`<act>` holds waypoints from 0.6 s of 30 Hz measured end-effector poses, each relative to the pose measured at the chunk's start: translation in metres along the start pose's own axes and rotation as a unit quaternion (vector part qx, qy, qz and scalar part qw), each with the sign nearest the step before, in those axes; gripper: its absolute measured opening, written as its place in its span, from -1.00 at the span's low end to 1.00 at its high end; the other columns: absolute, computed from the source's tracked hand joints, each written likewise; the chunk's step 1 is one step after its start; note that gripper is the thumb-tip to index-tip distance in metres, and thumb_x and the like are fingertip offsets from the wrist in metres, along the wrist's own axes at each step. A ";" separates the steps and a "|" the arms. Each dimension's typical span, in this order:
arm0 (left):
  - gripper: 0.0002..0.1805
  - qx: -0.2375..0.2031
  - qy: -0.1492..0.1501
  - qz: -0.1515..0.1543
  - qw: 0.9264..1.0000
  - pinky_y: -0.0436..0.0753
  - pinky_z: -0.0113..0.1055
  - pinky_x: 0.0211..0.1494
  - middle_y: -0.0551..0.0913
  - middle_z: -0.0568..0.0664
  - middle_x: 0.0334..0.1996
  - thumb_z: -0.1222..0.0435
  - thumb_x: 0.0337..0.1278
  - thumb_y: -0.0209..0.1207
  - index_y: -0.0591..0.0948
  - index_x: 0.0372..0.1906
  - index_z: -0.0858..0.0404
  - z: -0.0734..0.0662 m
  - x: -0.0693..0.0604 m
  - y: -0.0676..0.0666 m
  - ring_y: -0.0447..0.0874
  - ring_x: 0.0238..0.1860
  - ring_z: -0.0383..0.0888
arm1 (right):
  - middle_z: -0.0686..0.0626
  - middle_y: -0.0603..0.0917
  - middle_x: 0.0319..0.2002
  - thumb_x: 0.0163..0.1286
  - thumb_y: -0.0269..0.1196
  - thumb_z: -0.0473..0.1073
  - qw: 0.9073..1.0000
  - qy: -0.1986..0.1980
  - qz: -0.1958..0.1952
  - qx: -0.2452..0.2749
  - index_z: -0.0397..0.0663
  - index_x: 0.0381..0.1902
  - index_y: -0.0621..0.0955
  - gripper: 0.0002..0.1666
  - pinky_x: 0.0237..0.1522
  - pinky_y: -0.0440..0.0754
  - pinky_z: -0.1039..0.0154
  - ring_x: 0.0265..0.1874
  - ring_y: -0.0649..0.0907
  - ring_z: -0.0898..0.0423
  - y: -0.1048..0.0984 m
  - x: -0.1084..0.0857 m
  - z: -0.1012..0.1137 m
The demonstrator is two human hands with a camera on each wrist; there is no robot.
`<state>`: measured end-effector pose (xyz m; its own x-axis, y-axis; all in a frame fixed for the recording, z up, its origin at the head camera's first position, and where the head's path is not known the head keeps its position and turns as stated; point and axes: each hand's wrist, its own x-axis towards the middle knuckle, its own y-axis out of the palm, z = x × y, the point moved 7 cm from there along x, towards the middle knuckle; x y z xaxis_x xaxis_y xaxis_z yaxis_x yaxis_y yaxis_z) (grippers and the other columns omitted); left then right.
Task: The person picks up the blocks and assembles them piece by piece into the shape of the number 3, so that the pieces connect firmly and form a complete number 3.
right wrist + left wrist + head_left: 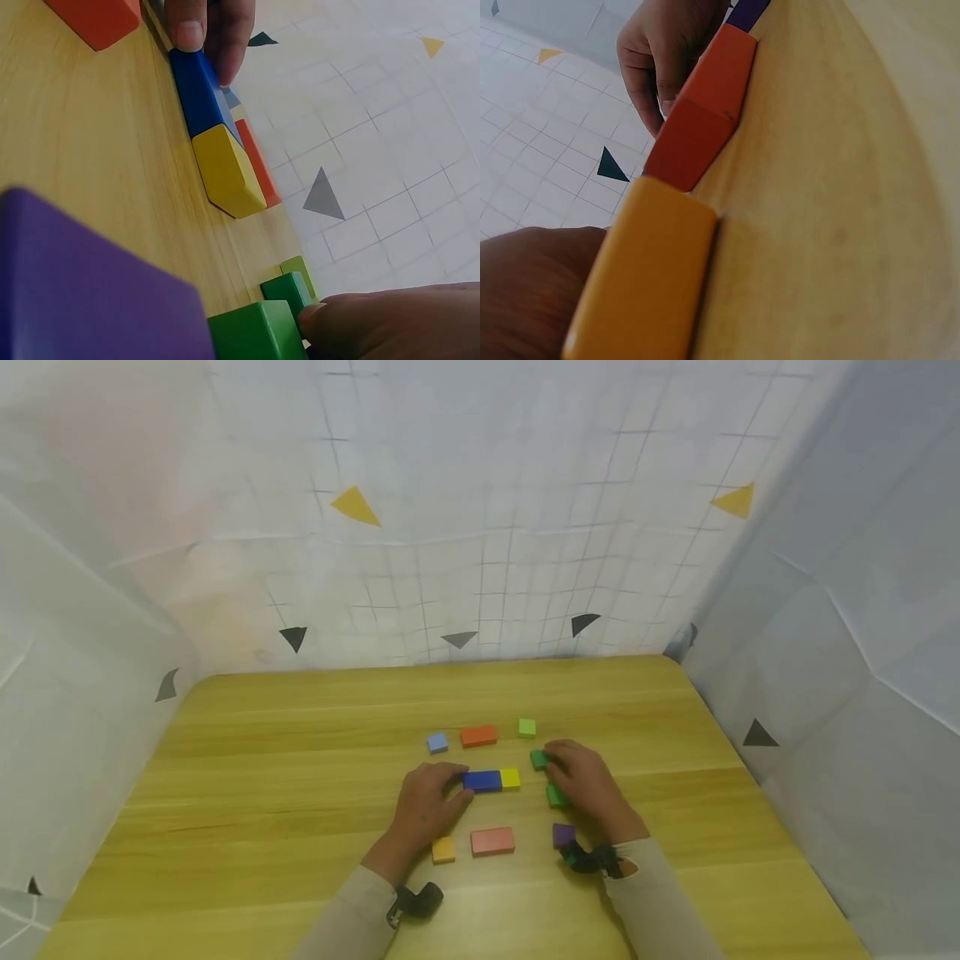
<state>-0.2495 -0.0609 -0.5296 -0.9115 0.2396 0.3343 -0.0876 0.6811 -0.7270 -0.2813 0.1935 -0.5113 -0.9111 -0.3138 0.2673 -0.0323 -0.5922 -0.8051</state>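
Note:
My left hand (429, 800) pinches the left end of a long blue block (482, 782) between thumb and fingers. Flush against the blue block's right end lies a yellow block (510, 778), as the right wrist view also shows. My right hand (588, 783) holds a small dark green block (538, 760) with thumb and fingertips, part of it hidden by the fingers. Just below that hand lies a brighter green block (555, 795), partly covered. A purple block (563, 835) is near the right wrist; an orange-yellow block (443, 850) sits beside the left wrist.
Behind the hands are a light blue block (437, 743), a red block (478, 737) and a light green block (527, 727). A salmon-pink block (492, 842) lies in front. White patterned sheets (465, 577) enclose the back and sides of the wooden table (262, 827).

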 end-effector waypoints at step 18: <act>-0.61 0.006 -0.004 0.003 1.000 0.52 -0.11 0.05 0.75 -0.12 -0.05 0.08 0.12 0.35 0.70 0.05 0.10 0.001 -0.001 0.002 0.62 -0.08 -0.11 | -0.15 0.70 0.03 0.35 0.31 -0.27 1.000 -0.008 -0.010 0.002 -0.23 -0.02 0.70 -0.73 0.12 0.59 -0.09 0.05 0.67 -0.14 0.005 0.002 0.001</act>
<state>-0.2497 -0.0607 -0.5320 -0.9149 0.2394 0.3250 -0.0862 0.6707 -0.7367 -0.2823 0.1890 -0.5141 -0.9033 -0.3146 0.2917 -0.0483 -0.6011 -0.7977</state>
